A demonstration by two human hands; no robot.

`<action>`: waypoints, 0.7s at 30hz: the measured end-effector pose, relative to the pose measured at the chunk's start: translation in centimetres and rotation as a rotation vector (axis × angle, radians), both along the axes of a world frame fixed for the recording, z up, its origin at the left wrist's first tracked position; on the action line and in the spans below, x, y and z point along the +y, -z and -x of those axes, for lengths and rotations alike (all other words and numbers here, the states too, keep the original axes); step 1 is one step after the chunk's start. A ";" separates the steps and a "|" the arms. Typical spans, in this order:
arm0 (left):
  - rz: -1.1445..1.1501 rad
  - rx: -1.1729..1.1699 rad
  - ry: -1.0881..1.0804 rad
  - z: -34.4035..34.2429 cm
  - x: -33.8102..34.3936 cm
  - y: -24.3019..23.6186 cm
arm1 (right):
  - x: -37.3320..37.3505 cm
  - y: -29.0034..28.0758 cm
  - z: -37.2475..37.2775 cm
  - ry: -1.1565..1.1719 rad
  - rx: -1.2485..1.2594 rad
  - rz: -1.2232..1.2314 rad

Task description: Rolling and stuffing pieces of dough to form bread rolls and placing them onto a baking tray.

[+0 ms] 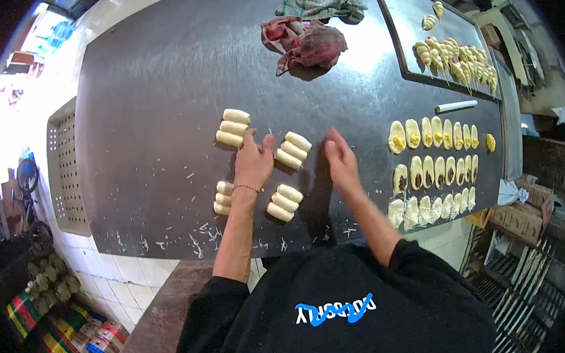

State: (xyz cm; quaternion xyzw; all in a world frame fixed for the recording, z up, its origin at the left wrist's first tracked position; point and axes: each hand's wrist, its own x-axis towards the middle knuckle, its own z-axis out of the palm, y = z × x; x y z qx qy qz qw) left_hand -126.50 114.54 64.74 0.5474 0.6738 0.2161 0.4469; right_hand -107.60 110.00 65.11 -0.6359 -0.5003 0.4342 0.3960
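Note:
Several groups of pale dough rolls, three side by side in each, lie on the dark tabletop in front of me. My left hand [254, 164] is at the lower edge of the far left group [233, 128], its thumb apart from the fingers; a fingertip seems to touch the lowest roll. Right of it lies another group [293, 151]. Closer to me are a third [285, 203] and a fourth group [223, 198], the latter partly hidden by my left forearm. My right hand [342, 163] hovers right of the rolls, empty, with thumb and fingers apart.
At right, rows of flat dough ovals carry yellow [427, 133], dark brown [428, 171] and shredded white filling [425, 210]. Beyond lie a white rod [456, 106] and a tray [404, 46] of ridged dough pieces. Red [313, 45] and green cloths [317, 3] sit at the back. White shreds litter the near edge.

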 end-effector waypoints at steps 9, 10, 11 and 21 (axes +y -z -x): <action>-0.302 -0.145 -0.064 0.3 0.7 -0.3 | 1.4 1.4 2.4 0.290 0.036 0.052; -0.313 -0.143 0.028 0.9 0.0 -0.2 | 2.0 0.7 0.1 0.249 -0.021 0.073; 0.009 -0.252 -0.087 1.3 -0.8 0.1 | 2.7 0.3 -1.3 0.262 -0.081 0.165; 0.229 -0.469 -0.240 -1.3 -2.3 4.9 | 7.6 1.2 -0.3 -0.643 -0.395 0.089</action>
